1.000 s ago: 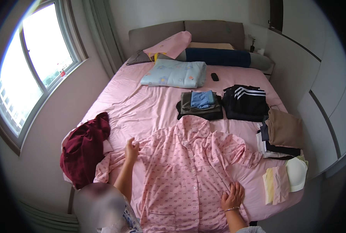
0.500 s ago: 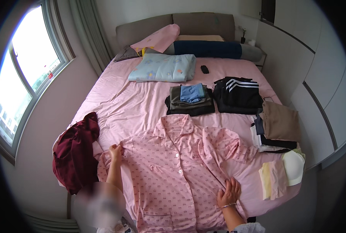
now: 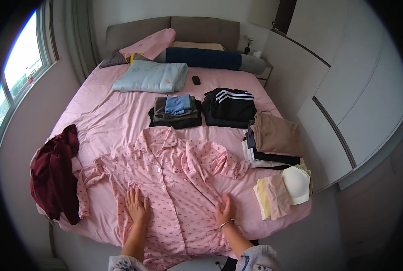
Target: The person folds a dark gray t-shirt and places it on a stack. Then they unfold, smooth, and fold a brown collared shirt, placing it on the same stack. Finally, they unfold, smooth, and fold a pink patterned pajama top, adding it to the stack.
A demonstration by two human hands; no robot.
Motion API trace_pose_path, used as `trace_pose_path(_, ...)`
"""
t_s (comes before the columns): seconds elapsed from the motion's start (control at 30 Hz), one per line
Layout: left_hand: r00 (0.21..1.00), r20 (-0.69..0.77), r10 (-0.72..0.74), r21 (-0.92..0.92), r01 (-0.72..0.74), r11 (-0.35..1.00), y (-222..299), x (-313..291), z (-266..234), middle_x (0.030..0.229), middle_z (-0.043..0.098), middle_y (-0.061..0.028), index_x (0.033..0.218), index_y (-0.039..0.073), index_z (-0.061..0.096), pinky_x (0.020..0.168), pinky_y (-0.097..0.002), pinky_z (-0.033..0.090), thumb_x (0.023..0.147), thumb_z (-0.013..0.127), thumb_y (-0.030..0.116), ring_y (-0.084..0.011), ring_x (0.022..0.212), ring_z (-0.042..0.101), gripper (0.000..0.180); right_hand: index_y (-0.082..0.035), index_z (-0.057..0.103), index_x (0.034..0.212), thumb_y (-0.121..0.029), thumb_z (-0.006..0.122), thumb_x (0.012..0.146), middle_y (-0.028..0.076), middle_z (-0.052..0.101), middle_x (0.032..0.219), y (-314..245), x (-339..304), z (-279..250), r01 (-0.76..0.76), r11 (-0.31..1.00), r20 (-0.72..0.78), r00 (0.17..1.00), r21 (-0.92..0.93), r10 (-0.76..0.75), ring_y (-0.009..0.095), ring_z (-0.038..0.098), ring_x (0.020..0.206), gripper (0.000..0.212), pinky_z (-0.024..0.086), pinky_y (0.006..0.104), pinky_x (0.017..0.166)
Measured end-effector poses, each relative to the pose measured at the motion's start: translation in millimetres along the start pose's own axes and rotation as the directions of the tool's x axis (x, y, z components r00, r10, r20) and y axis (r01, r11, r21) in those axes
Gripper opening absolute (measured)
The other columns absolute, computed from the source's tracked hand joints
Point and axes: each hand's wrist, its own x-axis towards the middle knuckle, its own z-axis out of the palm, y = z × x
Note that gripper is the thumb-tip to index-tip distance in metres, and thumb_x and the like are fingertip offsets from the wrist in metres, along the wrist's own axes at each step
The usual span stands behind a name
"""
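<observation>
A pink pajama shirt (image 3: 169, 205) with a small dark print, a collar and white buttons lies front up on the bed, its collar toward the headboard. Its sleeves reach out to both sides, and its hem comes down over the near edge. My left hand (image 3: 137, 207) rests flat on the left side of the shirt's body, fingers stretched out. At the right side edge of the shirt is my right hand (image 3: 226, 211), a bracelet on its wrist. Its fingers look loosely extended and grip nothing that I can see.
Left of the shirt lies a dark red garment (image 3: 56, 174). Folded dark clothes (image 3: 230, 108), a brown-topped pile (image 3: 278, 135) and a cream bra (image 3: 297, 185) line the right. Farther back are a light blue quilt (image 3: 151, 77) and a small black object (image 3: 196, 80). Wardrobe doors (image 3: 346, 90) stand right.
My left hand has let go of the left sleeve and moved right, onto the shirt's body. The left sleeve now lies spread outward. The whole view has shifted, with the bed appearing farther left.
</observation>
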Motion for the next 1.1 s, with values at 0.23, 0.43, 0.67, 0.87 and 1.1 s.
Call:
trace_pose_path(0.23,0.998,-0.064,-0.011,0.013,0.012,1.0,-9,-6,0,0.137,0.036,-0.0153,0.129,0.008,0.043,0.107,-0.0444,0.016,0.08,0.052,0.029,-0.0316,0.129,0.027,0.053,-0.008,0.049,0.12,-0.014,0.064,0.067,0.024,0.04,0.129,-4,104,-15,0.119,0.781,0.008,0.99,-0.613,-0.144,0.039,0.036,0.121,0.056,0.028,0.0434,0.103)
trace_pose_path(0.43,0.996,-0.091,-0.007,-0.081,0.0,0.997,-7,0,3,0.135,0.038,-0.0158,0.127,0.007,0.045,0.106,-0.0444,0.019,0.079,0.054,0.026,-0.0323,0.128,0.029,0.052,-0.002,0.062,0.083,-0.032,0.056,0.083,0.017,0.064,0.084,-21,227,-52,0.127,0.82,0.218,0.976,-0.557,-0.003,0.033,0.061,0.071,0.031,0.048,0.0409,0.066)
trace_pose_path(0.67,0.995,-0.093,-0.036,-0.102,0.026,0.994,-9,-1,4,0.136,0.037,-0.0161,0.127,0.006,0.044,0.107,-0.0442,0.017,0.078,0.053,0.024,-0.0324,0.129,0.029,0.053,-0.003,0.055,0.106,-0.031,0.051,0.088,0.009,0.06,0.104,-76,369,-124,-0.434,0.557,0.22,0.885,0.708,0.41,0.023,0.059,0.094,0.033,0.048,0.0365,0.081)
trace_pose_path(0.87,0.997,-0.073,-0.033,-0.095,0.026,0.995,-14,0,6,0.138,0.034,-0.0171,0.129,0.006,0.042,0.107,-0.0451,0.016,0.078,0.053,0.026,-0.0336,0.13,0.026,0.056,-0.002,0.05,0.112,-0.036,0.045,0.089,0.011,0.054,0.116,-23,368,-155,-0.44,0.388,0.188,0.822,0.81,0.538,0.026,0.052,0.107,0.042,0.046,0.0397,0.086)
trace_pose_path(1.1,0.997,-0.077,-0.021,-0.089,0.014,0.996,-13,0,12,0.138,0.034,-0.0173,0.129,0.007,0.042,0.106,-0.0452,0.016,0.077,0.054,0.026,-0.0336,0.13,0.027,0.057,0.001,0.033,0.129,-0.016,0.046,0.088,0.017,0.038,0.131,-18,337,-129,0.044,0.995,-0.715,0.693,-0.087,-0.093,0.034,0.038,0.121,0.046,0.027,0.0398,0.105)
